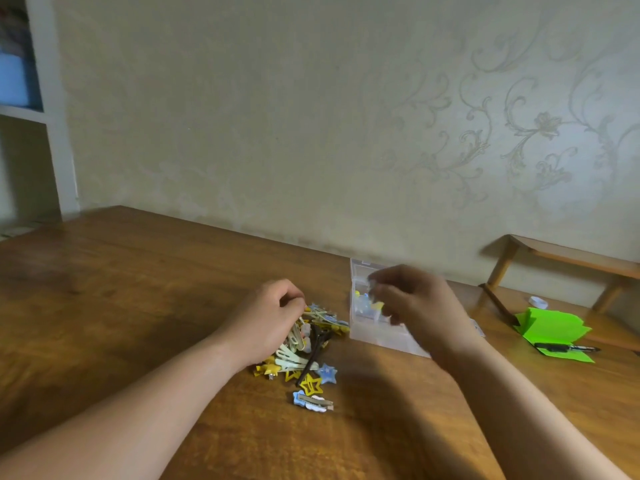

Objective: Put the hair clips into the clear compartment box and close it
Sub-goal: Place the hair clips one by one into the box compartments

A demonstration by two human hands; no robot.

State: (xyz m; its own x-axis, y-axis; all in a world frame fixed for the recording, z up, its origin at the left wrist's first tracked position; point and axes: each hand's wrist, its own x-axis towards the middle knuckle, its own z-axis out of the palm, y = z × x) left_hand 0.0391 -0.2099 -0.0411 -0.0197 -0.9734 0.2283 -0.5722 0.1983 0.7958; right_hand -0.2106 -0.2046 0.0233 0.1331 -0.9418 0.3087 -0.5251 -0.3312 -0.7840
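left hand [273,317] on hair clips [311,355] pile on table [138,289], fingers curled pinching clips; right hand [412,303] blurred over clear compartment box [367,329] just right of pile; fingers bent, grip can't tell

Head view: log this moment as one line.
left hand: grip on hair clips in pile | right hand: blurred, over clear box | box: holds some clips | stage: loading

Left hand [273,317] grips hair clips [313,372]; right hand [412,303] (blurred) over box [381,337].
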